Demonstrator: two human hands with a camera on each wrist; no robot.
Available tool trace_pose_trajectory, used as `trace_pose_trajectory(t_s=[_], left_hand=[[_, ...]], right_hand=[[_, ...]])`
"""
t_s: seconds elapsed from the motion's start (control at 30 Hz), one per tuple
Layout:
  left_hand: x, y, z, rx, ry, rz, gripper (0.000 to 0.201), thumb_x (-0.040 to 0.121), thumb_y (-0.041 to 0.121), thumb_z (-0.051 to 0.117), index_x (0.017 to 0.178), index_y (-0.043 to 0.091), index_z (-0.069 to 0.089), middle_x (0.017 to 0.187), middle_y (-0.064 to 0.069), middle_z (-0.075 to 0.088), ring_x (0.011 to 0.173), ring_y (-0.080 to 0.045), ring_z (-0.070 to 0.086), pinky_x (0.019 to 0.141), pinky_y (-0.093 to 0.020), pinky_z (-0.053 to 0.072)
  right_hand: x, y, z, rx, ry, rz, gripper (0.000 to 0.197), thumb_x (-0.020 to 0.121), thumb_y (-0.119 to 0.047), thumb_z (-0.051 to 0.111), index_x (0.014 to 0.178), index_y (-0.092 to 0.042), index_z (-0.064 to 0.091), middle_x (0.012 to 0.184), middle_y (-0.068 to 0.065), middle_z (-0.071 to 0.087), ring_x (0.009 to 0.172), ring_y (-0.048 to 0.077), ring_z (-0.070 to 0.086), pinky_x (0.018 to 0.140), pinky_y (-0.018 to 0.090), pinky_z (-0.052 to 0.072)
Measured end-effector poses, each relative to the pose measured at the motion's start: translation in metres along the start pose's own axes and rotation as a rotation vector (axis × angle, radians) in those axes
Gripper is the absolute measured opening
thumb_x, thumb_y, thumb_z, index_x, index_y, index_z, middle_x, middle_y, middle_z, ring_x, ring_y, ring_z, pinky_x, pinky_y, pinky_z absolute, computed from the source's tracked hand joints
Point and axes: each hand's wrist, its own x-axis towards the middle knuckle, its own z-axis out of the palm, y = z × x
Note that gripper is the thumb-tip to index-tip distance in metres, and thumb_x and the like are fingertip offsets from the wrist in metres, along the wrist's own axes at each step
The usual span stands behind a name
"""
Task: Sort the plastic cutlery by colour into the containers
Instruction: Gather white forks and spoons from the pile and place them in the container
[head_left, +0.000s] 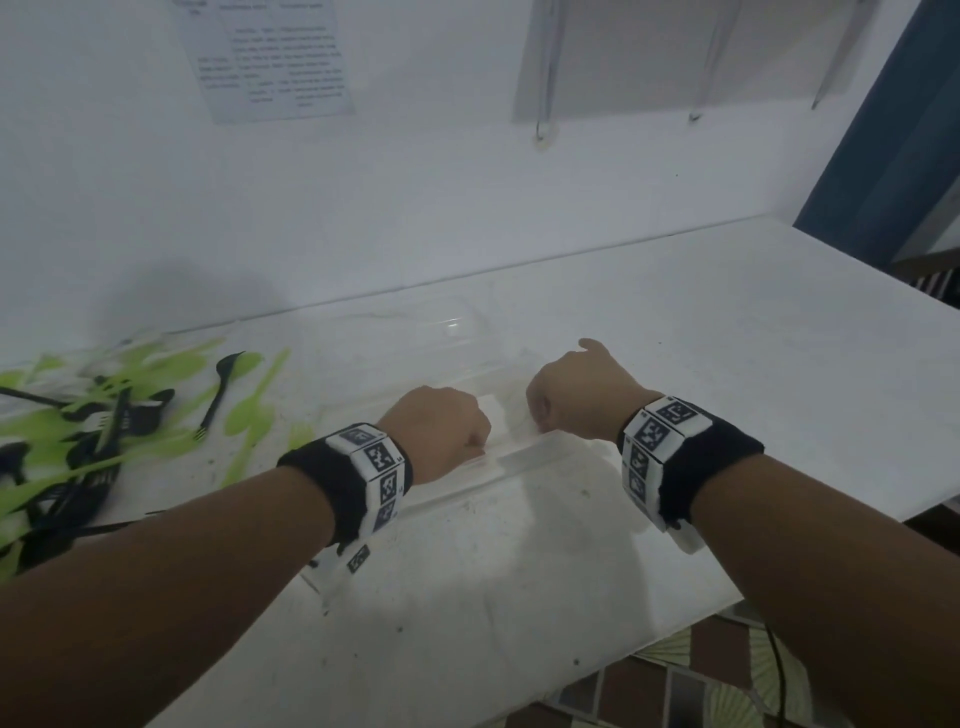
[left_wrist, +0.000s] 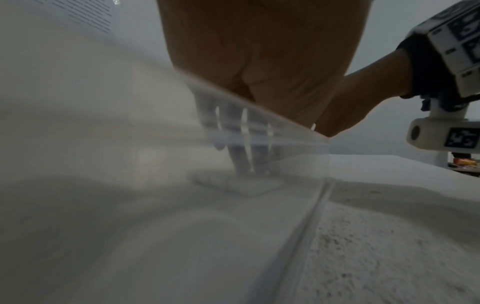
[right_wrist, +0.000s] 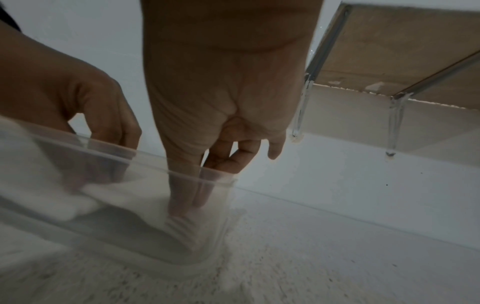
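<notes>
on the white bench (head_left: 727, 322), both hands reach into a clear container (head_left: 524, 457) at its middle. the left hand (head_left: 436, 426) and right hand (head_left: 576, 400) each dip fingers inside; i cannot tell whether either grip holds anything. green and black cutlery (head_left: 93, 415) lies heaped well to the left.

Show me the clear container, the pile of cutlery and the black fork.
clear container (head_left: 524, 457), head view, near rim.
pile of cutlery (head_left: 78, 415), head view, middle of heap.
black fork (head_left: 218, 395), head view, handle.
</notes>
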Motion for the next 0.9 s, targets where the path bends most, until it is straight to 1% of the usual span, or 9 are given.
trace_pose_trajectory(t_s=[0.17,0.33,0.43,0.5,0.57,0.67,0.77,0.83,0.9], left_hand=[[0.003,0.001,0.000,-0.005,0.010,-0.066,0.036,0.097,0.034,0.054,0.063,0.024,0.047,0.085,0.006,0.054,0.076,-0.020,0.051,0.075,-0.032,0.045],[0.006,0.002,0.001,-0.067,-0.018,-0.105,0.026,0.097,0.034,0.058,0.073,0.025,0.055,0.092,0.008,0.054,0.086,-0.020,0.055,0.081,-0.033,0.047],[0.004,-0.006,-0.001,-0.181,-0.038,-0.097,0.026,0.097,0.038,0.061,0.072,0.031,0.059,0.087,0.013,0.054,0.087,-0.015,0.055,0.079,-0.029,0.042],[-0.001,-0.014,-0.007,-0.308,-0.049,-0.091,0.014,0.096,0.041,0.064,0.089,0.031,0.072,0.092,0.019,0.058,0.090,-0.008,0.057,0.084,-0.025,0.043],[-0.014,-0.024,-0.017,-0.383,0.028,-0.109,0.018,0.095,0.041,0.067,0.104,0.027,0.075,0.094,0.021,0.060,0.086,0.001,0.057,0.080,-0.019,0.041],[-0.041,-0.043,-0.036,-0.415,0.247,-0.184,0.015,0.094,0.040,0.067,0.095,0.027,0.074,0.084,0.017,0.063,0.079,0.003,0.057,0.070,-0.019,0.039],[-0.078,-0.073,-0.051,-0.426,0.286,-0.382,0.018,0.094,0.046,0.065,0.100,0.030,0.069,0.081,0.013,0.066,0.078,-0.004,0.060,0.069,-0.024,0.044],[-0.105,-0.099,-0.054,-0.453,0.261,-0.511,0.035,0.093,0.052,0.065,0.122,0.032,0.063,0.094,0.012,0.069,0.088,-0.008,0.063,0.080,-0.029,0.049],[-0.134,-0.124,-0.053,-0.415,0.162,-0.596,0.063,0.093,0.055,0.065,0.147,0.032,0.044,0.128,0.004,0.065,0.116,-0.017,0.060,0.098,-0.034,0.046]], right_hand=[[0.000,-0.005,-0.002,-0.009,-0.001,0.014,0.017,0.092,-0.025,0.062,0.080,-0.035,0.065,0.089,-0.013,0.072,0.091,0.014,0.066,0.123,0.046,0.015],[-0.004,-0.007,-0.005,0.018,-0.005,0.031,0.014,0.093,-0.025,0.063,0.085,-0.034,0.071,0.087,-0.011,0.070,0.092,0.016,0.065,0.123,0.047,0.012],[-0.007,-0.006,-0.009,0.114,-0.014,0.011,0.019,0.099,-0.045,0.058,0.094,-0.033,0.073,0.095,-0.010,0.071,0.097,0.017,0.064,0.111,0.043,0.033],[-0.008,-0.009,-0.011,0.261,0.038,0.014,0.023,0.101,-0.048,0.054,0.101,-0.031,0.071,0.100,-0.010,0.068,0.097,0.017,0.064,0.090,0.037,0.049],[-0.005,-0.017,-0.014,0.442,0.185,0.018,0.022,0.100,-0.046,0.056,0.109,-0.029,0.067,0.102,-0.008,0.062,0.095,0.016,0.061,0.081,0.033,0.048],[0.005,-0.037,-0.027,0.778,0.270,0.039,0.041,0.097,-0.051,0.061,0.130,-0.029,0.053,0.105,-0.006,0.064,0.096,0.014,0.062,0.083,0.032,0.049],[0.023,-0.068,-0.048,1.028,0.119,0.019,0.065,0.092,-0.063,0.062,0.145,-0.032,0.038,0.122,-0.003,0.063,0.111,0.017,0.061,0.092,0.034,0.047],[0.037,-0.093,-0.061,1.060,0.059,-0.035,0.070,0.091,-0.067,0.061,0.147,-0.033,0.037,0.129,-0.004,0.060,0.116,0.017,0.058,0.094,0.034,0.044],[0.052,-0.121,-0.072,1.055,0.048,-0.092,0.068,0.090,-0.069,0.060,0.145,-0.033,0.041,0.132,-0.004,0.060,0.116,0.016,0.058,0.092,0.033,0.043]])
